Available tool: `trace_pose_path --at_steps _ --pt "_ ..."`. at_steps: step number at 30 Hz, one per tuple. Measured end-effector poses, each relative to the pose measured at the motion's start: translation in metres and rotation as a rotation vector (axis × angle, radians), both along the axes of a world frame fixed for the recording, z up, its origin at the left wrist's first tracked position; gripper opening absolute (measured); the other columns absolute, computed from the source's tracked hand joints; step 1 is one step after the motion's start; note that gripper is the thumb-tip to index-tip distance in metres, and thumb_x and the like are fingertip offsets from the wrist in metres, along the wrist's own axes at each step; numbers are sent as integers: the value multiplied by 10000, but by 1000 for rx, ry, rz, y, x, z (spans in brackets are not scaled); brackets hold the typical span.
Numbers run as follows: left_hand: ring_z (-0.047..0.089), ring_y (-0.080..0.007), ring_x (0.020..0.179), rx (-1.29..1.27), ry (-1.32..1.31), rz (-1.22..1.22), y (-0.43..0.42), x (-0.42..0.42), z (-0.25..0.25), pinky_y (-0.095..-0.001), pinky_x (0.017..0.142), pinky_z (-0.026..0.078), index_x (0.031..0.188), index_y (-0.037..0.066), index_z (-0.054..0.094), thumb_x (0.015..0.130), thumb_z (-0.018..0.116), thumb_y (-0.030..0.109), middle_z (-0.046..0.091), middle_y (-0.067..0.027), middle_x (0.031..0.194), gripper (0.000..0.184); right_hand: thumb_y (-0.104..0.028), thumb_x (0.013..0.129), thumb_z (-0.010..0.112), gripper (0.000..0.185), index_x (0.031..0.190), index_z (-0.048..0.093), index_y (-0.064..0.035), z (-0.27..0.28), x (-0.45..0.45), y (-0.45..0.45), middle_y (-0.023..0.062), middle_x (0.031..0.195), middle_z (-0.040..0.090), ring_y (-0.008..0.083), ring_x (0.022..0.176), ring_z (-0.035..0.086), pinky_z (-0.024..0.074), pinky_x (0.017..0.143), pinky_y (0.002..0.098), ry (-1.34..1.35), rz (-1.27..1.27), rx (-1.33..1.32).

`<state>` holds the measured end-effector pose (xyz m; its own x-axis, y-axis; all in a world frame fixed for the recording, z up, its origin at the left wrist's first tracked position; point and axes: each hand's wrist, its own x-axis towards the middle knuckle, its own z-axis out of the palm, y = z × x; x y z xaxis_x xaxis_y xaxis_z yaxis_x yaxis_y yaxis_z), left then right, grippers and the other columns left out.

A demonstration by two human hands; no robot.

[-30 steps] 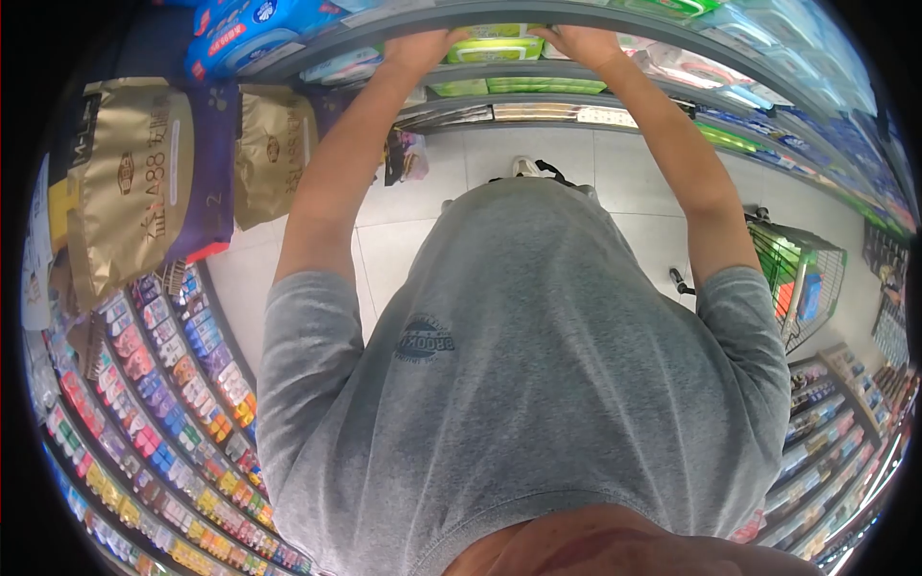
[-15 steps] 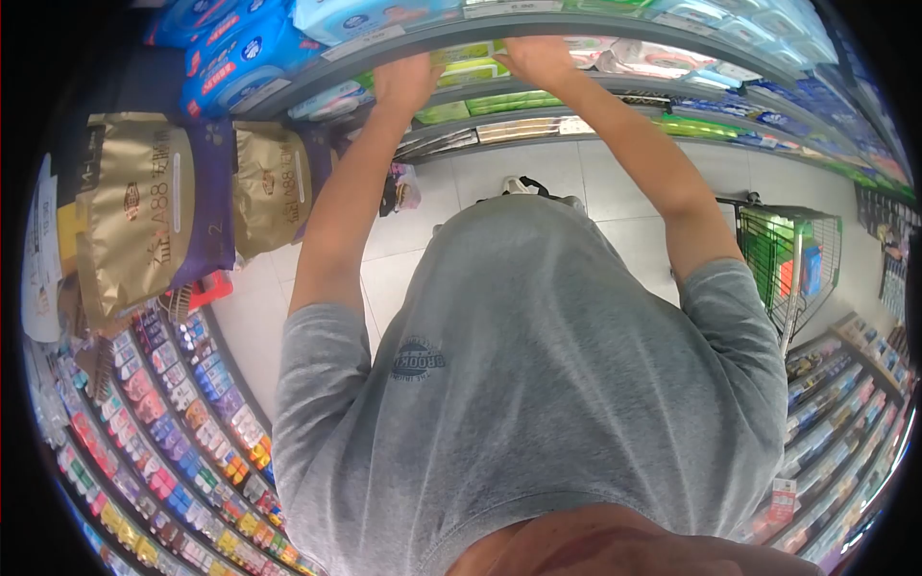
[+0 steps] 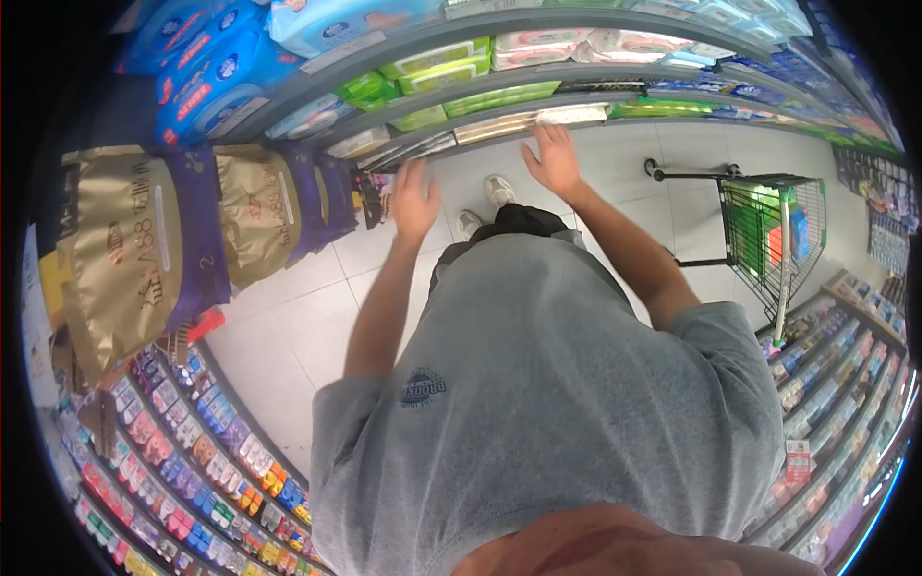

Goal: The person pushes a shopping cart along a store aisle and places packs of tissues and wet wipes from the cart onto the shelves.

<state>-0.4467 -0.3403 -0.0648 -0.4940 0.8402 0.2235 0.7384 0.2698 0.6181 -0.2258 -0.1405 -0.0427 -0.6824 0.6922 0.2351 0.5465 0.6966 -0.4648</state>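
My left hand (image 3: pixel 415 200) hangs in the air over the floor, short of the shelf, its fingers stretched out and nothing in them. Farther right, my right hand (image 3: pixel 554 161) is also bare, fingers spread, just in front of the lowest shelf edge. Green soft packs (image 3: pixel 440 69) sit on the shelf ahead of both hands. White-and-pink packs (image 3: pixel 538 48) lie to their right on that same shelf. Below are flat white packs (image 3: pixel 519 122), nearest to my right fingertips; whether they touch is hard to tell.
Gold-and-purple bags (image 3: pixel 120 250) hang at the left. Large blue packs (image 3: pixel 216 67) stand at the upper left. A green wire shopping cart (image 3: pixel 773 226) with goods stands on the tiled floor at the right. Stocked shelves (image 3: pixel 192 470) curve behind me on both sides.
Both hands have come away from the green packs, back toward my body and lower, with nothing in them. My feet and more of the cart now show.
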Motion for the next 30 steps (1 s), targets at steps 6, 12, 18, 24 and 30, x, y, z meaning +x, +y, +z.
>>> trace_pose_path --at_steps 6,12,18,24,30 --pt "689 -371 810 -1417 -787 48 -315 64 -201 -488 754 519 778 -25 725 817 664 547 702 -234 811 577 -439 840 700 437 779 719 -7 -165 296 -105 189 698 677 316 607 668 529 591 404 -993 -291 -1132" --pt "635 -255 560 -1276 -1017 311 -379 62 -159 -403 558 517 755 -1 689 812 696 347 671 -135 676 353 -492 885 606 438 913 742 -77 -182 386 -164 151 959 714 331 914 676 527 811 435 -1075 -264 -1042" --pt "632 -394 923 -938 -330 -262 -224 -9 -219 -500 841 485 845 47 706 908 532 401 681 -204 932 400 -395 814 676 446 1003 702 9 -156 235 -124 190 884 711 281 825 703 542 772 386 -276 -482 -886" --pt "631 -129 694 -516 -316 -139 15 0 -115 -279 627 498 991 41 721 848 650 225 693 -44 802 244 -352 833 679 456 1125 655 -3 -20 154 -101 209 1024 700 345 961 674 519 868 407 -3 -299 -873" --pt "585 -148 712 -404 -772 -280 61 96 -105 -311 659 468 893 35 680 869 615 178 644 -26 745 158 -364 825 675 445 1106 666 -19 -48 297 -144 215 1042 693 355 982 661 514 879 411 2 -489 -812"
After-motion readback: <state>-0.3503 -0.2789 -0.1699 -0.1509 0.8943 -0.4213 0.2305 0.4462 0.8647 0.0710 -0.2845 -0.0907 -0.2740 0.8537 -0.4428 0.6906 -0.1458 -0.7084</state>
